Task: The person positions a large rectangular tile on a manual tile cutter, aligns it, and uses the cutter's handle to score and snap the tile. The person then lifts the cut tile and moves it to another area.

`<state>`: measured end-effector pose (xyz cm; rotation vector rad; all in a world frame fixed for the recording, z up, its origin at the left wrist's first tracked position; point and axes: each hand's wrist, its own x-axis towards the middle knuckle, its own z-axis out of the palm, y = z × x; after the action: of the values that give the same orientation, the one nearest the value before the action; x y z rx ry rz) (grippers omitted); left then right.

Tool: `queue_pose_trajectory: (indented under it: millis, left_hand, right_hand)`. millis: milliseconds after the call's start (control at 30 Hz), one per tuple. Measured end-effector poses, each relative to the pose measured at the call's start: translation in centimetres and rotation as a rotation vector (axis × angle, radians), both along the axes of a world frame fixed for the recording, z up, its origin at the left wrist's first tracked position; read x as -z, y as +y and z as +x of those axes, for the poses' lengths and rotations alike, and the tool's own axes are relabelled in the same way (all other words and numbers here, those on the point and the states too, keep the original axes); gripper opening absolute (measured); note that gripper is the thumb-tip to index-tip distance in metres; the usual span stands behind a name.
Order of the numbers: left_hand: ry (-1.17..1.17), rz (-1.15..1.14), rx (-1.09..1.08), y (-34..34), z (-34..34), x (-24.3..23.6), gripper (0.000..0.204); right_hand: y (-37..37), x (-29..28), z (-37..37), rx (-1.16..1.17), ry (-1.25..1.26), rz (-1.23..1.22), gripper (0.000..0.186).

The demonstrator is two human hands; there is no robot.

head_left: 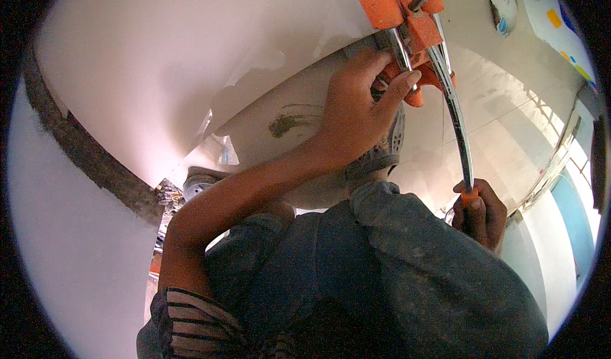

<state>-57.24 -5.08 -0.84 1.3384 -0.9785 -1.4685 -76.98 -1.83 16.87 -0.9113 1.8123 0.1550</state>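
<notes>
An orange tool (380, 6) with chrome rails (398, 47) and a long curved metal lever (454, 114) occupies the upper middle and right of the head view. My left hand (356, 104) is closed around the tool's lower orange body and the end of a rail, thumb over the chrome; some fingertips are hidden. My right hand (485, 219) grips the orange handle (470, 195) at the lever's lower end. Beneath the tool lies a pale smooth slab (258, 53) with a dark-edged strip and a dark smear.
My sandaled feet (386, 155) are below the tool and my bent knees fill the lower middle. A dark band (89, 152) runs down the left side. A small crumpled pale item (503, 9) and a white sheet with coloured patches (541, 15) lie at upper right.
</notes>
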Motion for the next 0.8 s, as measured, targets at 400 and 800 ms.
queue_pose_trajectory:
  millis: [400,800]
  left_hand:
    - [0.167,0.096,-0.073,0.7,0.1,0.6,0.027]
    - [0.333,0.099,-0.069,0.0,-1.0,0.3,0.027]
  right_hand:
    - [0.7,1.5,-0.4,-0.005,-0.043,-0.067,0.059]
    - [2.5,4.0,-3.1,0.045,-0.155,-0.112,0.065]
